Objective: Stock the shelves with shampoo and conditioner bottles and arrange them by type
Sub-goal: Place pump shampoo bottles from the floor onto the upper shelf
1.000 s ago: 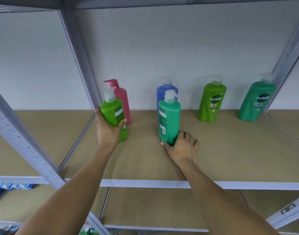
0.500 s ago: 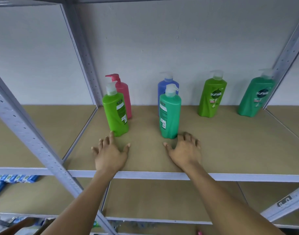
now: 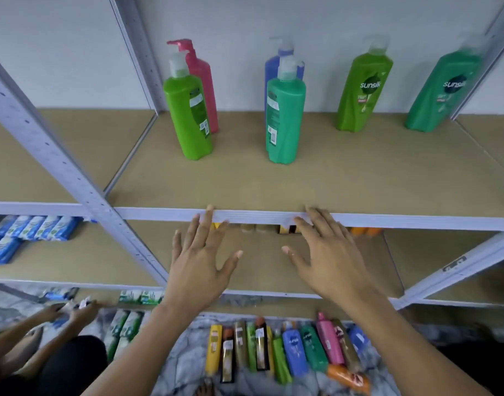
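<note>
On the shelf (image 3: 359, 178) stand, left to right, a lime bottle (image 3: 188, 115) before a pink one (image 3: 202, 81), a teal bottle (image 3: 285, 115) before a blue one (image 3: 270, 70). Below its front rail, the left hand (image 3: 199, 261) and right hand (image 3: 330, 252) hover spread and empty.

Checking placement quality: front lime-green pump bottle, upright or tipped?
Upright. The lime-green bottle stands on its base on the shelf, pump on top, back label facing out.

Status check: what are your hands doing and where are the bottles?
Left hand and right hand open, empty. Six pump bottles upright on shelf. Nothing in the way.
</note>
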Demonstrator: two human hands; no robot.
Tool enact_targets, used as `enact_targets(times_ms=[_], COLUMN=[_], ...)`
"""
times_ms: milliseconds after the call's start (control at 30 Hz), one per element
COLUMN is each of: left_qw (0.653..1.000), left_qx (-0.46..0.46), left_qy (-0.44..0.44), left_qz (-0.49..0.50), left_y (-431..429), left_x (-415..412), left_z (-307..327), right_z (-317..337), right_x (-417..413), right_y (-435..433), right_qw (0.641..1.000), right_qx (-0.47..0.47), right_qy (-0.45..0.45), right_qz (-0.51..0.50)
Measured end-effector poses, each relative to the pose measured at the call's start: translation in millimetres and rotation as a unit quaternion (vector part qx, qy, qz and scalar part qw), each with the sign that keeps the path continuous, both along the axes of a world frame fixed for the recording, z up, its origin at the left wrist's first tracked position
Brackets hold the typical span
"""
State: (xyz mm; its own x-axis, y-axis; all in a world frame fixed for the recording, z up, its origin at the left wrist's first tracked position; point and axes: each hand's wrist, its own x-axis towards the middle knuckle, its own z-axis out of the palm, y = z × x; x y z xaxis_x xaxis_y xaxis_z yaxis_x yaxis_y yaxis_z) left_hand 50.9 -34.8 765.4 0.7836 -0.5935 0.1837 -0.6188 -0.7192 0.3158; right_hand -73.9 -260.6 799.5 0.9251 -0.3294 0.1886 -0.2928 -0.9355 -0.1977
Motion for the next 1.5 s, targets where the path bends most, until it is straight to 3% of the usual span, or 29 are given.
enact_targets(times_ms=[100, 300, 500, 567, 767, 1033, 1300, 1367, 1500], left_qw=[0.996, 0.973, 0.938, 0.923, 0.918, 0.898, 0.882, 0.86, 0.753], left_qx=[0.015, 0.09, 0.127, 0.145, 0.139, 0.14, 0.094, 0.068, -0.04], left_qy=[0.084, 0.207, 0.321, 0.357, 0.372, 0.417, 0.462, 0.505, 0.627], left_qz=[-0.01, -0.045, -0.026, -0.015, 0.012, 0.013, 0.0, 0.037, 0.194], left_y=[9, 11, 8, -1, -10, -78, -143, -151, -162], left_x=[-23, -44, -60, -59, -52, -48, -78, -87, -113], left_z=[-26, -83, -155, -220, -292, -544, -717, -749, -780], right_z=[-25, -109, -191, -257, -335, -601, -768, -789, -817], right_x=[-33, -65, -81, -81, -85, -82, -100, -103, -106], right_y=[11, 23, 33, 25, 6, -56, -107, -113, -117], right_qw=[0.998, 0.96, 0.927, 0.91, 0.913, 0.902, 0.889, 0.882, 0.879], right_qx=[0.042, 0.136, 0.188, 0.222, 0.243, 0.261, 0.287, 0.311, 0.346], right_qy=[0.048, 0.245, 0.323, 0.349, 0.323, 0.33, 0.329, 0.318, 0.267], right_qz=[0.014, 0.01, -0.022, -0.036, -0.052, -0.102, -0.135, -0.156, -0.19])
